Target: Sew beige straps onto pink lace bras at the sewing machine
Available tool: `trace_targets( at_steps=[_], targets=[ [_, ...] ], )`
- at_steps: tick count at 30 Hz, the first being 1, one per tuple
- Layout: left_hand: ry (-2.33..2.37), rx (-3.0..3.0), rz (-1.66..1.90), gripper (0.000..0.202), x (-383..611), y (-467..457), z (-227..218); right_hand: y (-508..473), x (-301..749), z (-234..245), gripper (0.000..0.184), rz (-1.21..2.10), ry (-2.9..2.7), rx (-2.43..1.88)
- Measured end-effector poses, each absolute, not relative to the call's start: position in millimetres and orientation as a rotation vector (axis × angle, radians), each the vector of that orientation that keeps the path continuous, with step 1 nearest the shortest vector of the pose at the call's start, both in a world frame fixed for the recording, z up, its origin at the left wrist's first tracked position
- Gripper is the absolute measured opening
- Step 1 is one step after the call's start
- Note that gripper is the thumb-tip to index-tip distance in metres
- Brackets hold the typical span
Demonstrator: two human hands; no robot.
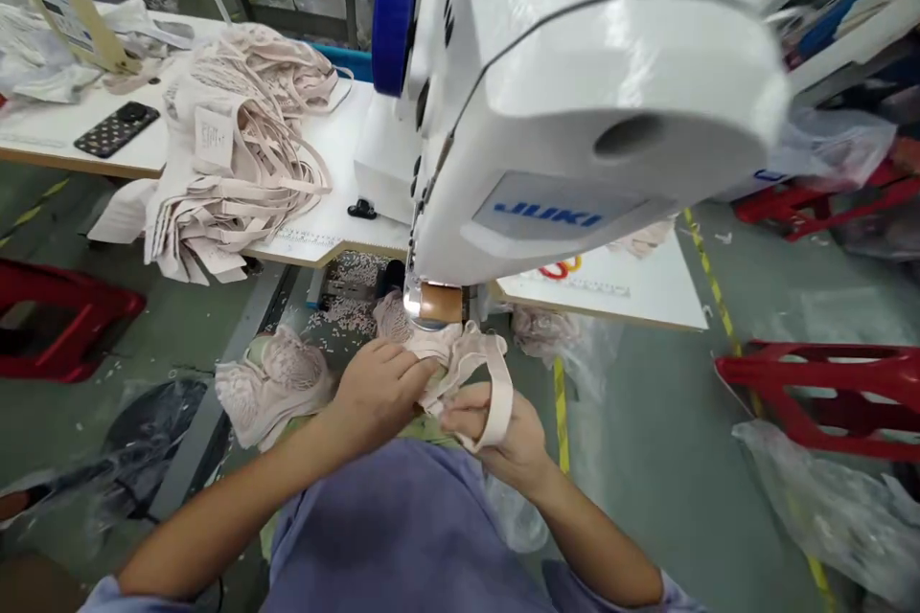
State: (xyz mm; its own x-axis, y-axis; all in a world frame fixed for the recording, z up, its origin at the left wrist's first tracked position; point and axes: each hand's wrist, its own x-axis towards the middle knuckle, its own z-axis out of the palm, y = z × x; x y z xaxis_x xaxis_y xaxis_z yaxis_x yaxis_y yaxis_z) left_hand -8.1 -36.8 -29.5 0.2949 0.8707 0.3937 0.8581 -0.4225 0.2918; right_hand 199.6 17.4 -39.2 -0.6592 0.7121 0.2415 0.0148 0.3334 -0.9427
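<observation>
A white sewing machine (575,86) fills the upper middle, with its lit needle area (435,302) low at centre. Just below it lies a pale pink lace garment piece (449,350). My left hand (378,388) rests on that fabric with its fingers curled, pressing and gripping it. My right hand (495,436) is closed on the garment's pink elastic strap (499,393), which loops over my fingers. Both hands meet right under the needle area.
A pile of pink garments (237,144) lies on the white table (337,144) at left, next to a black phone (115,127). Another lace piece (277,378) hangs at my left. Red plastic stools (826,393) stand right and left (64,316). Plastic bags lie on the floor.
</observation>
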Motion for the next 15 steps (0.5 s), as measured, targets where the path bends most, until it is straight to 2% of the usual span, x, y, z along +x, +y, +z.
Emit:
trace_targets(
  at_steps=[1,6,10,15],
  targets=[
    [1.662,2.546,0.803,0.017,-7,-37,-34,14,200,-37,0.004,1.38,-2.001,-0.595],
    [1.767,2.606,0.883,0.023,-13,-38,-39,9,200,-38,0.015,1.175,-2.142,-0.444],
    [1.794,2.574,0.756,0.025,-16,-38,-34,6,206,-39,0.015,1.22,-2.195,-0.575],
    [1.635,2.11,0.562,0.024,-3,-46,-17,40,221,-56,0.023,1.209,-2.354,-0.566]
  ],
)
